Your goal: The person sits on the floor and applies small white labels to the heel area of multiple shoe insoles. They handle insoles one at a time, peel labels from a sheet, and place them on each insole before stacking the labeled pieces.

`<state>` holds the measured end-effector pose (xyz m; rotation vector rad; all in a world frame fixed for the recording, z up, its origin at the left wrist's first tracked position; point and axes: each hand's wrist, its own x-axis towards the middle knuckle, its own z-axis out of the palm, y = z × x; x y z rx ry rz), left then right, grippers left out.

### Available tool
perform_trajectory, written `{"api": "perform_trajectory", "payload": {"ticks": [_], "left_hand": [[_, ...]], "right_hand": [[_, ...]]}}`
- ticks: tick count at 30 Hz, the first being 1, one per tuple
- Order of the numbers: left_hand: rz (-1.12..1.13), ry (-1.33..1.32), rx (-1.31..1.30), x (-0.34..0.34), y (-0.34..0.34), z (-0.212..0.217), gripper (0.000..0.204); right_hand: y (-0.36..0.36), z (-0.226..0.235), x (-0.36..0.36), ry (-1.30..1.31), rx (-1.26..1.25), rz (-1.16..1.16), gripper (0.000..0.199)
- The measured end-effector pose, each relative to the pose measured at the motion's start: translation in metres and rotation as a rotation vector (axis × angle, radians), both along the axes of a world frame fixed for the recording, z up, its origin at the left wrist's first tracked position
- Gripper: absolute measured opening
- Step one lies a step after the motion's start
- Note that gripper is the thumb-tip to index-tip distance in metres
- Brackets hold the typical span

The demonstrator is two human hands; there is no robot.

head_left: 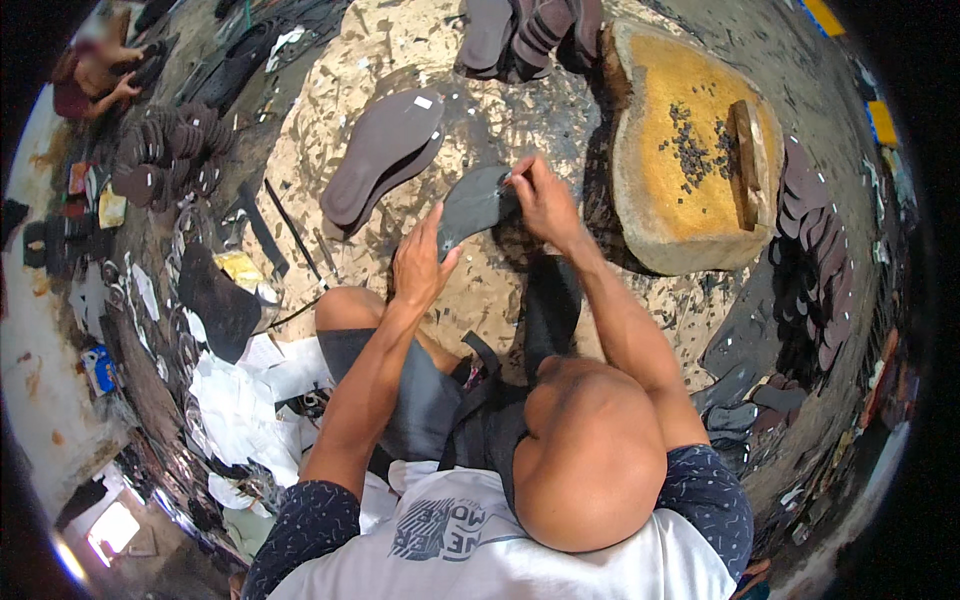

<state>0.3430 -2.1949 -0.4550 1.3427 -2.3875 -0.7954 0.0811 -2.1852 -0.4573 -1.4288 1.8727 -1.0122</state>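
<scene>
A dark grey shoe sole (468, 208) is between my hands, over the worn tan sheet on the floor. My left hand (422, 262) grips its near left end, with the thumb on one edge and the fingers along the other. My right hand (546, 210) is closed in a pinch at the sole's far right end. Something tiny may be between those fingertips; I cannot make it out. Just beyond my left hand, two brown soles (385, 155) lie overlapped, the upper one bearing a small white label.
To the right stands a stone-like block (660, 225) with a yellow top, small dark chips (690, 150) and a wooden piece (748, 165). Brown soles pile up at the far edge (525, 35), right (825, 270) and left (170, 150). White paper (240, 405) lies left. Another person (97, 75) sits far left.
</scene>
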Motion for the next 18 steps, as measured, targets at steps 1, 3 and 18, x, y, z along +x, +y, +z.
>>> {"api": "perform_trajectory", "payload": {"ticks": [1,3,18], "left_hand": [[0.019,0.025,0.01,0.006,0.001,0.001,0.091],[0.053,0.087,0.024,0.004,0.0,0.002,0.092],[0.0,-0.006,0.002,-0.002,-0.007,0.008,0.099]], "right_hand": [[-0.009,0.015,-0.002,-0.046,0.04,0.044,0.015],[-0.013,0.031,0.015,-0.129,0.017,-0.004,0.014],[0.012,0.017,0.069,-0.031,0.103,0.386,0.011]]}}
